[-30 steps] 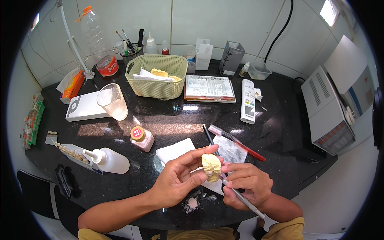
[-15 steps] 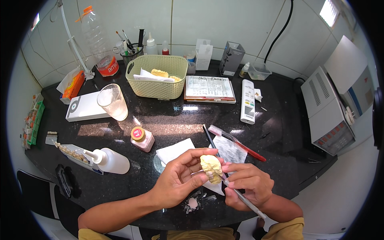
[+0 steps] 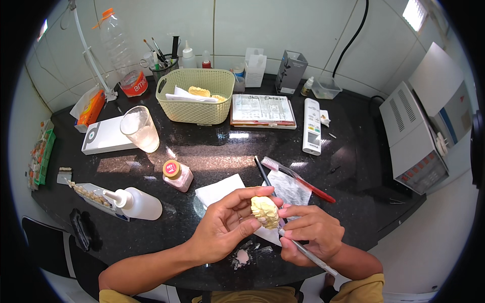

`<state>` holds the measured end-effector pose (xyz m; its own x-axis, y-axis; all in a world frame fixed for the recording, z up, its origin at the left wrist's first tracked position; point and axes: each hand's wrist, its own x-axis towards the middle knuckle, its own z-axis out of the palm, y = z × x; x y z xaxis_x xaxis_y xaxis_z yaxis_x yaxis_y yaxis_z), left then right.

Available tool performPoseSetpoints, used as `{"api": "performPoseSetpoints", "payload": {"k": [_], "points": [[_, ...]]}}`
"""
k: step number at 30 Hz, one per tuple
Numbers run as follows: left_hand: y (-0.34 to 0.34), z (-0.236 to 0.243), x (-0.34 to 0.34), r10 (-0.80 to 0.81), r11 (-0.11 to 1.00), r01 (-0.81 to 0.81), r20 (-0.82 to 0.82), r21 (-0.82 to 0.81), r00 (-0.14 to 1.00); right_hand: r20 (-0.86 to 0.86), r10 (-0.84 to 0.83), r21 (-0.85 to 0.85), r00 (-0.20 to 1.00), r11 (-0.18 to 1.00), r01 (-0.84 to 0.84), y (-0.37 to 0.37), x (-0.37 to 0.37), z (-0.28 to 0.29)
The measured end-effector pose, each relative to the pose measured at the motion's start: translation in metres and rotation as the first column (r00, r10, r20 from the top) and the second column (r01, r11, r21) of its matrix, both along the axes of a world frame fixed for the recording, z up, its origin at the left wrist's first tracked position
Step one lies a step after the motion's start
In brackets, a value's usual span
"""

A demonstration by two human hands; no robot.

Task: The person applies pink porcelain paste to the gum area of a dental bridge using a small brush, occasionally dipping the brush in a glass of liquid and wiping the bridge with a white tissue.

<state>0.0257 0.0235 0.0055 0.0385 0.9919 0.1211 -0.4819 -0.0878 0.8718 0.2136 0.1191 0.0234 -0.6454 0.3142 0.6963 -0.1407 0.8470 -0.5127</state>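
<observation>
A pale yellow dental cast (image 3: 265, 211) is held up over the front of the counter, pinched between the thumb and fingers of my left hand (image 3: 225, 219). On its right, my right hand (image 3: 314, 233) grips a slim silver-handled tool (image 3: 313, 256) like a pen. The tool slants up to the cast's lower right edge, its tip too small to make out. Fingertips of my right hand rest close against the cast. Under my hands lie a white folded paper (image 3: 222, 188) and a small heap of pinkish powder (image 3: 243, 257).
Right of my hands, a red-handled toothbrush (image 3: 308, 184) and a dark rod lie on crumpled paper. Leftward stand a pink powder jar (image 3: 178, 177), a white squeeze bottle (image 3: 141, 203) and a glass (image 3: 140, 130). Behind are a green basket (image 3: 194, 108) with yellow casts, a notebook (image 3: 262, 110) and a remote (image 3: 312, 126).
The dental cast has turned slightly in my left hand, showing more of its ridged face. The tool stays at its lower right edge; both hands have barely moved.
</observation>
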Motion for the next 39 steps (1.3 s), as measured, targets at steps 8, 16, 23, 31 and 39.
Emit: {"api": "performPoseSetpoints", "payload": {"k": [8, 16, 23, 31, 39], "points": [[0.0, -0.001, -0.001, -0.021, 1.0, 0.021, 0.035, 0.001, 0.999, 0.006, -0.007, 0.008, 1.0, 1.0, 0.007, -0.001, 0.0, 0.0], [-0.001, 0.0, 0.001, 0.002, 1.0, -0.002, 0.01, 0.01, 1.0, -0.082, -0.002, -0.039, 0.997, 0.999, -0.001, -0.001, 0.001, -0.001], [-0.001, -0.001, 0.0, 0.007, 1.0, -0.006, 0.051, -0.013, 0.999, -0.062, -0.01, 0.027, 0.998, 1.0, 0.011, 0.004, 0.004, -0.005], [0.001, -0.006, 0.001, 0.079, 0.997, -0.076, 0.115, -0.027, 0.99, 0.041, -0.119, -0.065, 0.992, 0.99, 0.122, 0.001, -0.004, 0.001], [0.0, -0.01, 0.001, 0.172, 0.98, -0.172, -0.013, -0.103, 0.985, 0.076, -0.185, -0.221, 0.98, 0.955, 0.197, 0.003, -0.008, 0.0]]}}
